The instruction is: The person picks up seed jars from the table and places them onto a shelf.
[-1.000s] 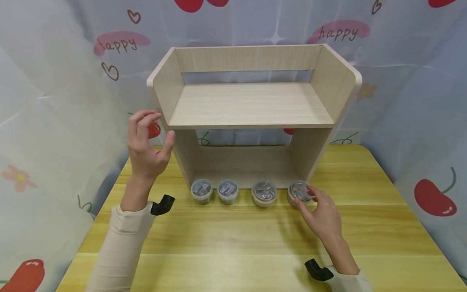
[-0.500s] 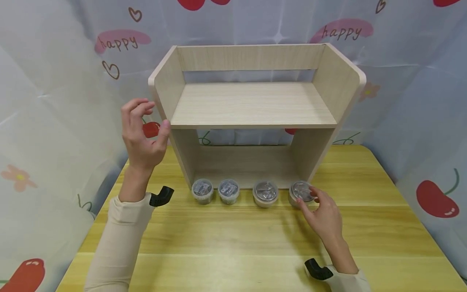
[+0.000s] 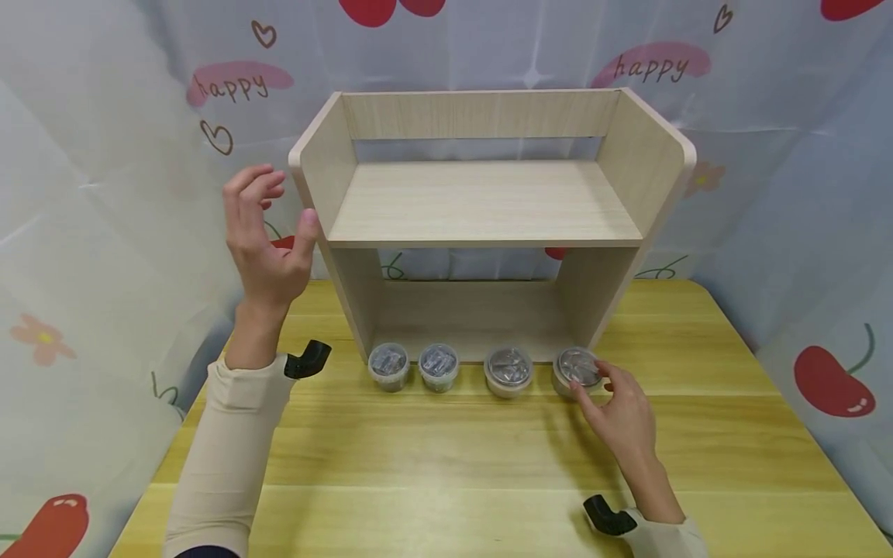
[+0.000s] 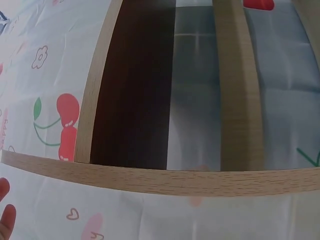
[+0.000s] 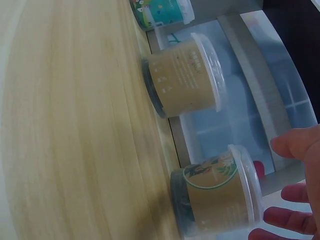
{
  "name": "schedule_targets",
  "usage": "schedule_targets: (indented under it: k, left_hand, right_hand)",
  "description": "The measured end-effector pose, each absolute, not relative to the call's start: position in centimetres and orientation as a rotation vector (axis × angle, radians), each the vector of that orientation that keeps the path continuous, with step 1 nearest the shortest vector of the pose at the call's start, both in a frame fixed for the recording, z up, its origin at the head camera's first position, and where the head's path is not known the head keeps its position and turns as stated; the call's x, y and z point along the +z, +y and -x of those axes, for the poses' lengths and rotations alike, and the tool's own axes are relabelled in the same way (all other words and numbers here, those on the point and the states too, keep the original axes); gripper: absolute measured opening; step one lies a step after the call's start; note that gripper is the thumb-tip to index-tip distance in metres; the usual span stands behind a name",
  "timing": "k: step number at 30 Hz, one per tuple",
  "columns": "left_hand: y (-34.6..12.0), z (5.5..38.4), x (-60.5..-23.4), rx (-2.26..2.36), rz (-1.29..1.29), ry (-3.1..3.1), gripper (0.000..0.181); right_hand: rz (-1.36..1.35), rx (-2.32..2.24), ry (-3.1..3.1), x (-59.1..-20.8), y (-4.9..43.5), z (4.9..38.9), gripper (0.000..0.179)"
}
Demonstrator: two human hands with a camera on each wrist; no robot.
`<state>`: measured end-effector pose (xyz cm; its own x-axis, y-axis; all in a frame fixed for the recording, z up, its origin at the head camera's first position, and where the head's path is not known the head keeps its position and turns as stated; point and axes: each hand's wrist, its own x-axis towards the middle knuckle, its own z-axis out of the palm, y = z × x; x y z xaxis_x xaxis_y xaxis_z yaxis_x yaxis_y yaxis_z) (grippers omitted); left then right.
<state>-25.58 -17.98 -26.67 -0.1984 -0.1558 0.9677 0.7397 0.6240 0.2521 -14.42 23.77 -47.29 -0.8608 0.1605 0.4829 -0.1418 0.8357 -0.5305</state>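
My left hand (image 3: 268, 232) is raised beside the left panel of a pale wooden shelf (image 3: 481, 201), fingers bent loosely and thumb apart, holding nothing. Only fingertips (image 4: 7, 220) of it show at the edge of the left wrist view. At the shelf's lower right, my right hand (image 3: 624, 415) spreads thumb and fingers about the lidded rightmost tub (image 3: 575, 370). In the right wrist view this brown tub (image 5: 217, 195) stands upright on the table. The thumb (image 5: 290, 142) is apart from its clear lid; the fingers are close by, and whether they touch it I cannot tell.
Three more lidded tubs stand in line along the shelf's front: a brown one (image 3: 508, 373) and two smaller ones, the inner (image 3: 438, 368) and the leftmost (image 3: 388, 368). All are on the wooden table (image 3: 432, 473). A printed curtain (image 3: 453, 46) hangs behind.
My left hand has risen and shifted a little left along the shelf's side panel. My right hand and the tubs have stayed almost still.
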Motion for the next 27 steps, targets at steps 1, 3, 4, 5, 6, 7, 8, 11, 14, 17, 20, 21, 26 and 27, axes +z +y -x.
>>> schedule_targets:
  k: [1, 3, 4, 5, 6, 7, 8, 11, 14, 17, 20, 21, 26, 27]
  left_hand:
    - [-18.0, 25.7, -26.6, -0.871, 0.498, -1.575, 0.048]
    - [-18.0, 25.8, -26.5, -0.870, 0.498, -1.580, 0.049]
    - [-18.0, 25.9, -26.5, -0.866, 0.498, -1.585, 0.049]
    - [-18.0, 26.0, -26.4, -0.868, 0.497, -1.586, 0.049]
    - [-17.9, 26.1, -26.4, -0.871, 0.498, -1.587, 0.049]
    - [-17.9, 26.2, -26.4, -0.876, 0.498, -1.586, 0.050]
    - [-17.9, 26.3, -26.4, -0.879, 0.497, -1.586, 0.050]
    - [-17.9, 26.7, -26.4, -0.891, 0.496, -1.584, 0.050]
    - [-18.0, 27.1, -26.4, -0.895, 0.501, -1.589, 0.050]
    - [-18.2, 27.5, -26.5, -0.893, 0.505, -1.601, 0.049]
    - [-18.3, 27.7, -26.6, -0.893, 0.512, -1.612, 0.049]
    - [-18.3, 27.8, -26.6, -0.893, 0.515, -1.614, 0.048]
    - [-18.0, 28.1, -26.5, -0.921, 0.533, -1.600, 0.042]
    - [-18.0, 28.2, -26.4, -0.926, 0.534, -1.595, 0.041]
  right_hand:
    - [0.016, 0.776, -2.488, -47.3, 23.8, 14.4, 0.052]
    - [0.020, 0.779, -2.487, -47.4, 23.8, 14.5, 0.052]
    - [0.025, 0.780, -2.488, -47.4, 23.9, 14.5, 0.053]
    - [0.031, 0.781, -2.490, -47.5, 23.9, 14.5, 0.053]
    - [0.038, 0.783, -2.492, -47.5, 23.9, 14.5, 0.053]
    - [0.046, 0.785, -2.495, -47.5, 23.9, 14.5, 0.054]
    - [0.054, 0.787, -2.497, -47.6, 23.9, 14.5, 0.054]
    - [0.076, 0.790, -2.504, -47.7, 24.0, 14.5, 0.055]
    - [0.090, 0.792, -2.511, -47.9, 24.1, 14.5, 0.056]
    - [0.101, 0.795, -2.523, -48.0, 24.2, 14.5, 0.057]
    - [0.113, 0.808, -2.541, -48.1, 24.3, 14.6, 0.059]
    - [0.118, 0.814, -2.548, -48.2, 24.3, 14.6, 0.059]
    - [0.143, 0.845, -2.584, -48.3, 24.3, 14.5, 0.063]
    - [0.149, 0.853, -2.589, -48.3, 24.3, 14.5, 0.063]
